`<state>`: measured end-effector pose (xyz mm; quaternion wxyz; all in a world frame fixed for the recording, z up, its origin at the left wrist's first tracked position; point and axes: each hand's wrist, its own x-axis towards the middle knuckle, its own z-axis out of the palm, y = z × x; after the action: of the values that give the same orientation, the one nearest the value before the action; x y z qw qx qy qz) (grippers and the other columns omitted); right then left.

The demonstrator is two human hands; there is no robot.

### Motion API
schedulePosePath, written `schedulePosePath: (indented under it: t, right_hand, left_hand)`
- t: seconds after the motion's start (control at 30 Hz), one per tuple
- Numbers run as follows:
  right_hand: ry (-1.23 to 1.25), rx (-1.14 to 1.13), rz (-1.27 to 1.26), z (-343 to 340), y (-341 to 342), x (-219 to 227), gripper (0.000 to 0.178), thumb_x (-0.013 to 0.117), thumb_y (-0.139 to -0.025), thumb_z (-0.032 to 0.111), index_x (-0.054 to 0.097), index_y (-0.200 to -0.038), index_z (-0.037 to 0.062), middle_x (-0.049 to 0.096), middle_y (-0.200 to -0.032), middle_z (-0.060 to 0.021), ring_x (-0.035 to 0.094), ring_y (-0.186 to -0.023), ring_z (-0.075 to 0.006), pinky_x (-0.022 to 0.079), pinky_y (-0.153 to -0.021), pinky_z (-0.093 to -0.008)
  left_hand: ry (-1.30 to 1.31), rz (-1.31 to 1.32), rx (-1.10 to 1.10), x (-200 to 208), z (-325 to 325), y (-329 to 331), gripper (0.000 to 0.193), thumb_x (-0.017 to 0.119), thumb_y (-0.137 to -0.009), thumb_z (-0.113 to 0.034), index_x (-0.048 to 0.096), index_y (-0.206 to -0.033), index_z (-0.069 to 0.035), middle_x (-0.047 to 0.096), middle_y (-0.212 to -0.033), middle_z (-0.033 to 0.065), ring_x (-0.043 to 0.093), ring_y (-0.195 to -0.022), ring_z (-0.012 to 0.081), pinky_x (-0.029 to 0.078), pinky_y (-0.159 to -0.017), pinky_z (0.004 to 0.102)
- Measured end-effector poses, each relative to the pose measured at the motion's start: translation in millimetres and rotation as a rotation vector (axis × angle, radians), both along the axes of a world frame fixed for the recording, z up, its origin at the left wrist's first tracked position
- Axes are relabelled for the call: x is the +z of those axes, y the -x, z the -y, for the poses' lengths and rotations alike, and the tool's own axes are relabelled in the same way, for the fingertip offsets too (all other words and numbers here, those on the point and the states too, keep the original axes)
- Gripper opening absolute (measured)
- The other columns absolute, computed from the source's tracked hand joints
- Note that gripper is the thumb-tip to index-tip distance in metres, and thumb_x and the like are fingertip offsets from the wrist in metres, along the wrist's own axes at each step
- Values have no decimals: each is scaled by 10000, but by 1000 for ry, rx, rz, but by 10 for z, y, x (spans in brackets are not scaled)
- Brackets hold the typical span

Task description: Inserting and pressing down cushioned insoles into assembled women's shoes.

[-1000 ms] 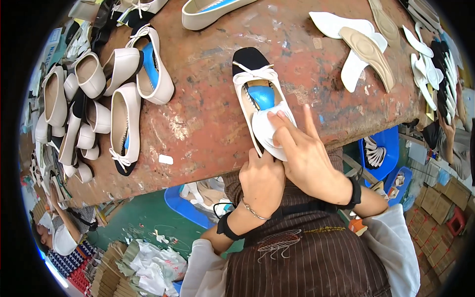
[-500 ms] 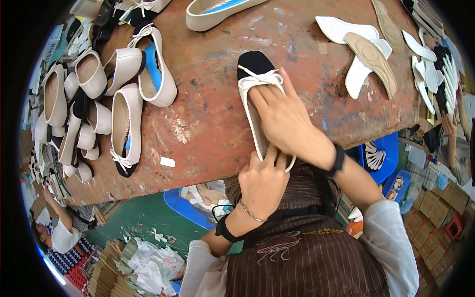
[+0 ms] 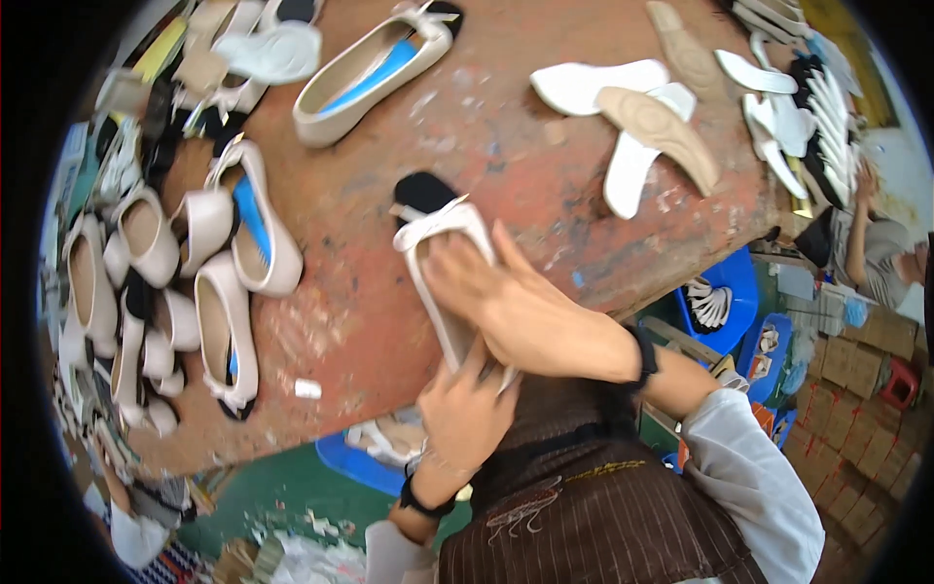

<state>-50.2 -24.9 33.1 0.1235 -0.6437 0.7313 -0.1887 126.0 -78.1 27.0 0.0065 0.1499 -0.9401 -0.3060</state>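
Observation:
A cream ballet flat (image 3: 418, 232) with a black toe cap and a white bow lies near the middle of the table, toe pointing away from me. My left hand (image 3: 465, 414) grips it at the heel, with fingers curled over the rim. My right hand (image 3: 530, 316) reaches over the shoe's opening. Its fingers are stretched forward inside, slightly blurred, and the thumb stands apart along the right side. The inside of the shoe is mostly hidden beneath this hand.
Many cream flats (image 3: 270, 258) crowd the table's left side, and another flat with a blue strip inside (image 3: 365, 88) lies farther back. White insoles (image 3: 593, 86) and a beige insole (image 3: 662, 136) lie at right. Blue bins (image 3: 722, 302) stand below the table. Co-workers are at both sides.
My view has shifted, so the table's things sit lower. The ballet flat and both hands appear farther left. My right hand's fingers remain in the shoe and are now blurred.

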Motion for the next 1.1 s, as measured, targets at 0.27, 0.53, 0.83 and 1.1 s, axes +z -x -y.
schedulePosePath:
  t: [0.27,0.53,0.83,1.1]
  right_hand:
    - [243,-876,-249,-1403,1747,-175,443,768,-806,159,624,-1185,-18,650,-1146,-200,616,-1039,-415,501,-871,-465]
    - [124,-1098,176,-1315,1673,-275,474,806,-747,83,567,-1155,47,641,-735,-158,654,-735,-386,513,-732,-416]
    - [449,-932,1205,-1456,1586,-85,603,659,-875,-30,457,-1436,62,713,-955,-107,679,-853,-149,564,-741,-305]
    - [1379,-91,2320,-2663,2014,630,343,502,-928,-38,450,-1261,23,488,-1103,-92,515,-980,-170,474,-802,-305]
  left_hand:
    - [46,-296,477,1009,2612,-1888,754,789,-827,-172,404,-1455,-12,463,-1447,182,516,-1271,319,466,-1027,437]
    - [473,-168,532,1124,2400,-178,522,683,-921,-162,497,-1376,16,538,-1379,181,556,-1219,291,442,-1042,369]
    - [195,-225,-335,-421,-227,2166,699,620,-916,-282,372,-1482,47,297,-1582,228,259,-1488,345,240,-1192,487]
    - [-31,-145,-400,-342,-200,2367,707,635,-916,-242,349,-1466,97,379,-1534,246,349,-1442,357,302,-1165,481]
